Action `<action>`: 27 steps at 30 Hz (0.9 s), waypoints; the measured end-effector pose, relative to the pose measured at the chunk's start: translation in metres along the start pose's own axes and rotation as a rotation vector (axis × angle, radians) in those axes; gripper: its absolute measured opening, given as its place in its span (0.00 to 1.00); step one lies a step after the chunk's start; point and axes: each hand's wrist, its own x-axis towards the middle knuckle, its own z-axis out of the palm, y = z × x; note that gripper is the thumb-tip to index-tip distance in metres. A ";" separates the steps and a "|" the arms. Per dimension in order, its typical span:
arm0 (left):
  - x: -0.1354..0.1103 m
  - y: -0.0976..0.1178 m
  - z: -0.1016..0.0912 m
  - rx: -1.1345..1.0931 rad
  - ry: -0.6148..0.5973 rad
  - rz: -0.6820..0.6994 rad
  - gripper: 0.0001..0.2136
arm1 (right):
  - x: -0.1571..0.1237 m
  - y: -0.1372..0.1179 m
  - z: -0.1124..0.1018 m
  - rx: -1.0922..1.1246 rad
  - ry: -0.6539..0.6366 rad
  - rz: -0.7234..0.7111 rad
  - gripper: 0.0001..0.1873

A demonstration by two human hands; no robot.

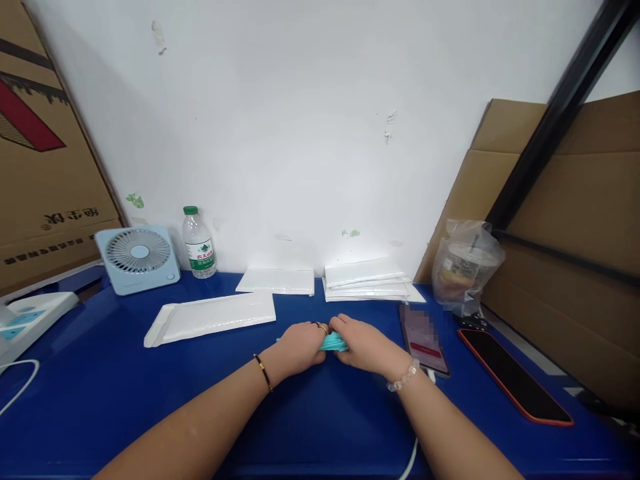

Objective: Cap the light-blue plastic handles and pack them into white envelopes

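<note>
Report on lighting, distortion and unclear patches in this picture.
Head view: soft, fairly even light on the wall; head view: apparent wide-angle stretch, the left carton slanting; head view: blocky pixelation over the top of the lit phone; head view: teal item partly hidden by left hand and right hand.

We read 农夫山 in red on the label (201,253) of the bottle (198,235), far left; dark lettering (71,215) on the left carton (60,175) we find illegible.
</note>
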 end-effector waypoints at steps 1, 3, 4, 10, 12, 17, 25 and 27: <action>0.000 -0.001 -0.001 -0.015 0.004 -0.014 0.10 | 0.000 0.001 -0.001 0.021 0.022 0.018 0.11; 0.003 -0.001 -0.004 -0.090 0.030 -0.051 0.10 | -0.003 0.003 -0.009 0.127 0.088 0.036 0.11; 0.006 0.000 -0.006 -0.156 0.054 -0.064 0.10 | -0.005 0.004 -0.014 0.211 0.125 0.029 0.11; 0.027 0.028 -0.016 -0.825 0.253 -0.048 0.09 | -0.022 0.003 -0.048 0.603 0.473 -0.067 0.22; 0.032 0.043 -0.015 -0.961 0.305 -0.077 0.07 | -0.023 -0.002 -0.051 0.584 0.677 -0.102 0.24; 0.032 0.068 -0.011 -0.943 0.496 -0.139 0.03 | -0.020 -0.012 -0.044 0.457 0.635 -0.186 0.15; 0.021 0.074 -0.010 -1.133 0.527 -0.325 0.06 | -0.012 -0.009 -0.037 0.751 0.482 -0.209 0.16; 0.018 0.082 -0.013 -1.330 0.499 -0.321 0.08 | -0.017 -0.004 -0.039 0.912 0.492 -0.197 0.33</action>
